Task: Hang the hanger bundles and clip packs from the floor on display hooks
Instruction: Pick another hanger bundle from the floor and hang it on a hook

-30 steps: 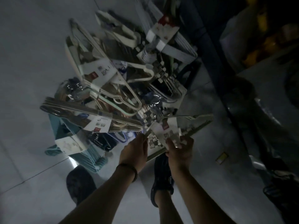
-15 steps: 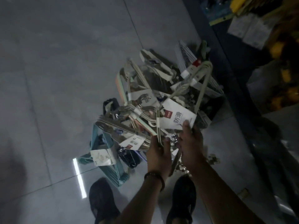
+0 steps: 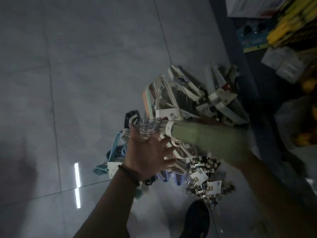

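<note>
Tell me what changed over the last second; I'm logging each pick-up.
The left hand let go of the green hanger bundle and now spreads its fingers; the bundle swung up and right, blurred, hiding the right hand. The pile of bundles and clip packs stayed on the floor.

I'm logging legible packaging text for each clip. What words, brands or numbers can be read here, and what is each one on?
No text is legible in this frame.
white label band on a floor hanger bundle: dark print, too blurred to read.
green hanger bundle: motion-blurred, no print to make out.
Tags on the clip packs: too small and blurred.
shelf boxes: print too blurred.
</note>
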Available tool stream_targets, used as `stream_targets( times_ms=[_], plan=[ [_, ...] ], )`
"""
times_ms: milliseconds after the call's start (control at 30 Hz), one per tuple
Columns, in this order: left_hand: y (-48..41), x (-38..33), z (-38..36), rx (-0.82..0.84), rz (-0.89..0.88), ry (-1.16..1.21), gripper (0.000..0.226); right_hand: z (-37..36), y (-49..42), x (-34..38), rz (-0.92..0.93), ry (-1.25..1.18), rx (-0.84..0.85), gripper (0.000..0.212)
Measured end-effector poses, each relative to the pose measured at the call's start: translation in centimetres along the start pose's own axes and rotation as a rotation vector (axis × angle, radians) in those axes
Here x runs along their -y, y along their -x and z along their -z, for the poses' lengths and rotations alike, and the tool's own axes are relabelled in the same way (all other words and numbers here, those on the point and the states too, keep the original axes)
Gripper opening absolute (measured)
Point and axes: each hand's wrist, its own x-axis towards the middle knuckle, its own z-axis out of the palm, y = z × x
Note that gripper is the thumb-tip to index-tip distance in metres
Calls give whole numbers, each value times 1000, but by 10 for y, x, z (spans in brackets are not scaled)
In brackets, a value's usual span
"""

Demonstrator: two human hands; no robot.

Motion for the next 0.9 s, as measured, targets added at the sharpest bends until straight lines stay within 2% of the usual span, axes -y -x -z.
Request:
stream_targets(
  times_ms=[67,133,200,233,333,400,467,533,567,667,733,800,900],
  plan=[
    [7,-16,-5,54,-16,10,102,9,-10,16,-85,-182,107,33],
    [1,-24,-10,-36,-49,-102,68,9,-21,25,-259,-397,182,50],
    [-8,-24,-12,-176,-107,-264,57,-3,-34,26,-332,-325,156,52],
    [-13,-23,-13,-205,-150,-295,58,-9,-41,20,-324,-259,129,52],
    [-30,-14,-24,-227,-286,-243,53,-31,-63,8,-249,-90,-7,70],
    [-53,-5,-28,-322,-349,-220,52,-39,-82,1,-149,-59,-145,78],
    [-81,11,-23,-535,-328,-342,62,-37,-107,-12,-80,-8,-227,78],
    [-104,32,-6,-888,-266,-614,74,-35,-126,-28,-77,159,-206,81],
    [-113,41,4,-960,-236,-671,82,-34,-132,-40,-123,259,-193,81],
    [-143,59,37,-863,-198,-583,130,-39,-137,-70,-282,443,-155,70],
    [-166,63,60,-848,-150,-648,141,-43,-136,-83,-298,576,-200,61],
    [-157,52,40,-855,-105,-733,135,-40,-134,-92,-279,639,-203,51],
    [-160,46,32,-905,-127,-790,99,-31,-129,-95,-320,565,-168,40]
  ],
)
